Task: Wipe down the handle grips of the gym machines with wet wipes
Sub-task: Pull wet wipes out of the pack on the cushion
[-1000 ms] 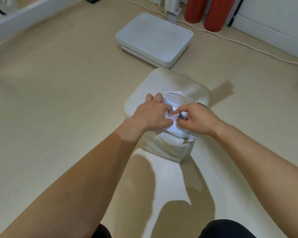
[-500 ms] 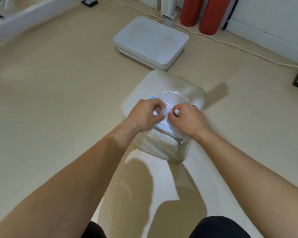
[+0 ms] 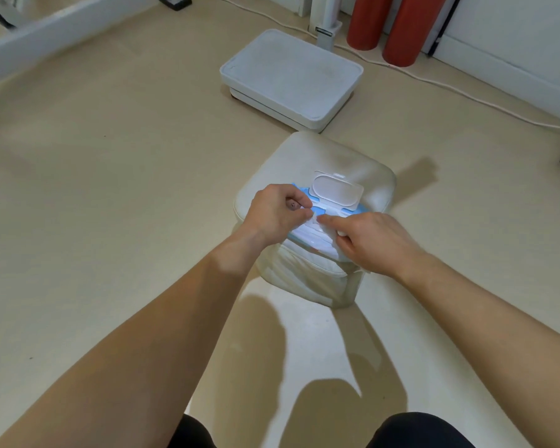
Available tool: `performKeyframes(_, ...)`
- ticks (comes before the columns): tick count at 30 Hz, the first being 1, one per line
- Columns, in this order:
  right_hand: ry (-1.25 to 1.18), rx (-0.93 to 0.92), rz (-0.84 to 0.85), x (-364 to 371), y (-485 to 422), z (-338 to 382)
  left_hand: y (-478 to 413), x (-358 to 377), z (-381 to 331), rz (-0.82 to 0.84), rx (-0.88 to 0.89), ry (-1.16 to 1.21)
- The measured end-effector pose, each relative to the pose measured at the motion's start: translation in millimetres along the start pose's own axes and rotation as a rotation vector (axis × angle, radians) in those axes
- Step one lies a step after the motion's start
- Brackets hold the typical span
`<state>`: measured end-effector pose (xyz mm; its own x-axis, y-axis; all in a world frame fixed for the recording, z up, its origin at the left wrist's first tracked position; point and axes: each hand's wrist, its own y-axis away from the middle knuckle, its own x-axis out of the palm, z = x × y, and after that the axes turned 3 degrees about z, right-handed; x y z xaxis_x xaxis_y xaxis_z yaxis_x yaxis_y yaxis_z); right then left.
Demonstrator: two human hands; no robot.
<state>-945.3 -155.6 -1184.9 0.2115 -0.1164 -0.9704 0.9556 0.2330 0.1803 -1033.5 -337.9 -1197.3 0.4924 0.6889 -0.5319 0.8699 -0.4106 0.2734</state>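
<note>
A blue and white pack of wet wipes [image 3: 317,240] lies on a cream padded stool [image 3: 333,163], its white flip lid [image 3: 337,189] standing open. My left hand [image 3: 278,208] pinches a wipe at the pack's opening with thumb and forefinger. My right hand [image 3: 372,244] rests on the right part of the pack, its forefinger pointing at the opening, with a bit of white wipe [image 3: 340,233] under its fingers. No machine handle shows in this view.
A white flat platform [image 3: 291,76] sits on the beige floor beyond the stool. Two red cylinders [image 3: 401,30] and a white post stand at the back wall. A white cable [image 3: 466,92] runs along the floor at right. A white machine bar [image 3: 46,37] crosses the upper left.
My hands have drawn slightly apart, and the pack's blue top and open lid show more. The view has tilted a little downward.
</note>
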Motion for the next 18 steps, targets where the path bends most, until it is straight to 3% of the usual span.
performKeyframes(12, 0.125, 0.102, 0.458, -45, -47, 19, 1, 8, -11, -0.071, -0.025, 0.065)
performKeyframes(14, 0.067, 0.1, 0.388, -43, -48, 14, 1, 8, -11, -0.083, -0.028, 0.048)
performKeyframes(18, -0.212, 0.202, 0.023, -21, -21, -1, 2, 7, -9, -0.088, -0.024, 0.048)
